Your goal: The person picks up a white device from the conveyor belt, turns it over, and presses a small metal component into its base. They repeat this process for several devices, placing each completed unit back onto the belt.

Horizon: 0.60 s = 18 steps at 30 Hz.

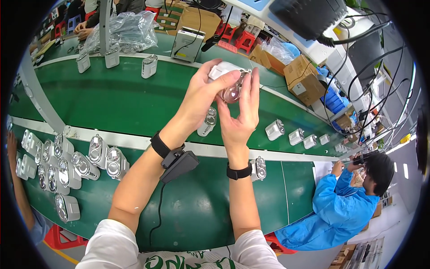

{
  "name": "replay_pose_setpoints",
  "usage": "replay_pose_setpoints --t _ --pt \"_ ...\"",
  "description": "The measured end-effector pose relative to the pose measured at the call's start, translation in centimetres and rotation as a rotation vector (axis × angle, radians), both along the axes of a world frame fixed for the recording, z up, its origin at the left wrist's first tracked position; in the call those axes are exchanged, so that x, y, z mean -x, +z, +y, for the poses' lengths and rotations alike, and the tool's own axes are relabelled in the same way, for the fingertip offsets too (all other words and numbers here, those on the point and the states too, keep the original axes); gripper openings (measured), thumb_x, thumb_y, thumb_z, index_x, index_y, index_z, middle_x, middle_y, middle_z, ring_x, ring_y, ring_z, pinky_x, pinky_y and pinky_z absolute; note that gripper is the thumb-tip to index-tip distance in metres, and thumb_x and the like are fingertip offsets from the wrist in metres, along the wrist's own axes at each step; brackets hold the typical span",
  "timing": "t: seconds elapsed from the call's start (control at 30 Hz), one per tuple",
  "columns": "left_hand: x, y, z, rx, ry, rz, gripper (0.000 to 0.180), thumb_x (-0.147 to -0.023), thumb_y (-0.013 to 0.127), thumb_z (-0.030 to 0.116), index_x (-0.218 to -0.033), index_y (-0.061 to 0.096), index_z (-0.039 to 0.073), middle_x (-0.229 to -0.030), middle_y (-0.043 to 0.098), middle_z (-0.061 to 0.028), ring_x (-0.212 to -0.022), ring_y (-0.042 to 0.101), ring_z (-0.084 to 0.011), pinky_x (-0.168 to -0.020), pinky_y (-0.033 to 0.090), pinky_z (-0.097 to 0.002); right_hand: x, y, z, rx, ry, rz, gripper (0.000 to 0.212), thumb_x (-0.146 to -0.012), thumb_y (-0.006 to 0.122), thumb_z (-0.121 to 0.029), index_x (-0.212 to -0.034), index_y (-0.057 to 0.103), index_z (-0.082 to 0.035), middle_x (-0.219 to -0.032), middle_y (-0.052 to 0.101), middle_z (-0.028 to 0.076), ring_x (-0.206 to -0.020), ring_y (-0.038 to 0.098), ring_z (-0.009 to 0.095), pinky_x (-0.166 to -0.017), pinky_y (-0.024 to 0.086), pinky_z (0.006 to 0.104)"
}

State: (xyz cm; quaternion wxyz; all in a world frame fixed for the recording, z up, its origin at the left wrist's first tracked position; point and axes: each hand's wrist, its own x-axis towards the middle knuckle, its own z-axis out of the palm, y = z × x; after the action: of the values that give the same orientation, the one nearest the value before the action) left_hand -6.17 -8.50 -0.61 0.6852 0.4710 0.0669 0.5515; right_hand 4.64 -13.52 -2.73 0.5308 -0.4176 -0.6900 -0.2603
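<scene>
White device [227,77] with a clear round lens-like front is held up over the green conveyor belt [112,96], between both hands and well above the bench. Left hand [202,95] wraps it from the left, thumb across the white top edge, fingers closed around the body. Right hand [242,112] cups it from below and the right, fingers upright along its side, thumb near the clear round part, so it is closed on the same piece. Step in hand looks like a close check or fit of the front part, unit tilted toward the face. Next move probably calls for a steady pinch with the left while the right turns or presses the front, without smudging the clear part. More of the same units lie on the belt, one [207,122] just under the hands, and a cluster [67,163] lies on the near bench to the left. Black strap with a wired box [177,162] sits on the left wrist, black band [238,171] on the right. Person in a blue coat [340,210] works at far right
</scene>
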Motion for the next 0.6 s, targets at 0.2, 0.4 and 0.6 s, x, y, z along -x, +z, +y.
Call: replay_pose_setpoints --t 0.2,0.4,0.6 --pt "1.2 -0.2 -0.6 0.152 0.066 -0.007 0.083 -0.076 0.085 0.022 -0.138 0.039 -0.011 -0.117 0.061 -0.0168 -0.103 0.061 -0.02 -0.085 0.051 -0.032 2.7 -0.7 -0.5 0.123 0.233 0.201 0.093 -0.076 0.074 0.008 -0.155 0.025 0.001 -0.155 0.036 0.023 -0.136 0.047 0.031 -0.106 0.046 0.04" --pt "1.8 -1.3 0.8 -0.492 0.81 0.218 0.08 -0.069 0.087 0.019 -0.135 0.048 -0.004 -0.116 0.059 -0.0128 -0.103 0.06 -0.0214 -0.089 0.051 -0.0325 2.8 0.5 -1.5 0.336 0.801 0.704 0.076 -0.087 0.065 -0.001 -0.153 0.028 0.005 -0.153 0.037 0.025 -0.139 0.043 0.032 -0.112 0.038 0.0392" --pt "2.8 -0.5 0.5 -0.828 1.096 0.203 0.08 -0.06 0.089 0.022 -0.13 0.055 -0.001 -0.113 0.057 -0.0143 -0.103 0.056 -0.0289 -0.088 0.048 -0.0393 2.5 1.4 -2.6 0.428 0.778 0.708 0.066 -0.096 0.061 -0.014 -0.151 0.031 0.005 -0.151 0.041 0.023 -0.134 0.047 0.027 -0.109 0.04 0.0365"
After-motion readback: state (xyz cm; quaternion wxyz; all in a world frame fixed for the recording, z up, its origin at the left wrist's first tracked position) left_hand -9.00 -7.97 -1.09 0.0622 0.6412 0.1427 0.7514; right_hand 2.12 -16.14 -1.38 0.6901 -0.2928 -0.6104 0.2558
